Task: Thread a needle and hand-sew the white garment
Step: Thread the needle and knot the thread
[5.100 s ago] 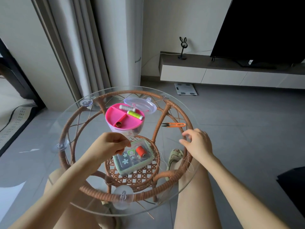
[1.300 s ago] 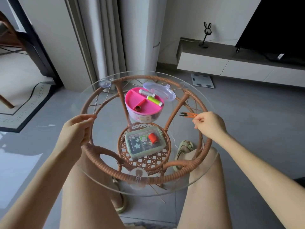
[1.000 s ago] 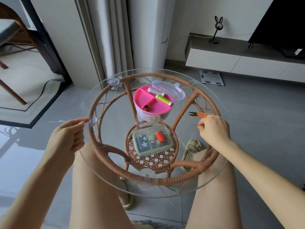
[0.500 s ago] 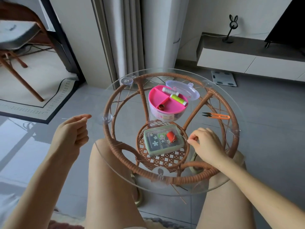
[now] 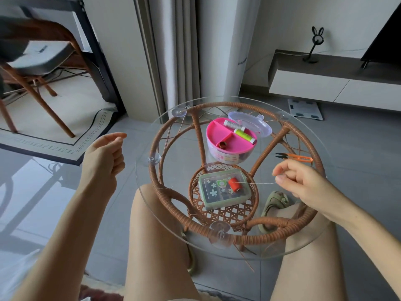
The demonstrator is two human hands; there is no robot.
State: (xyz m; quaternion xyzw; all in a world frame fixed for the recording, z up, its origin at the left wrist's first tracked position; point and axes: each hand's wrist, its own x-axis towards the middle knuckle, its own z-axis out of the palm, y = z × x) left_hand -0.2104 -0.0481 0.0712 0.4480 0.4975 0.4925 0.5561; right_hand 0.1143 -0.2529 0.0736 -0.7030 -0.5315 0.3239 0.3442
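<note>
My right hand (image 5: 303, 183) hovers over the right side of the round glass table (image 5: 178, 148), pinching a thin pale thread (image 5: 260, 183) between thumb and forefinger. The thread runs left toward the orange spool (image 5: 235, 184), which lies on the green sewing box (image 5: 219, 196). My left hand (image 5: 104, 161) is raised left of the table, with its thumb and forefinger pinched together. The thread is too fine to see there. Orange snips (image 5: 297, 157) lie just beyond my right hand. A white cloth (image 5: 15, 276) shows blurred at the bottom left corner.
A pink sewing box (image 5: 230, 142) holding spools stands at the table's far side, its clear lid (image 5: 251, 123) behind it. My knees are under the table's near edge. A wooden chair (image 5: 39, 61) stands far left, and a bathroom scale (image 5: 304, 109) lies on the floor beyond.
My right hand has lifted from beside the green box and moved right, drawing the thread with it. My left hand stays raised at the left. The view has swung left.
</note>
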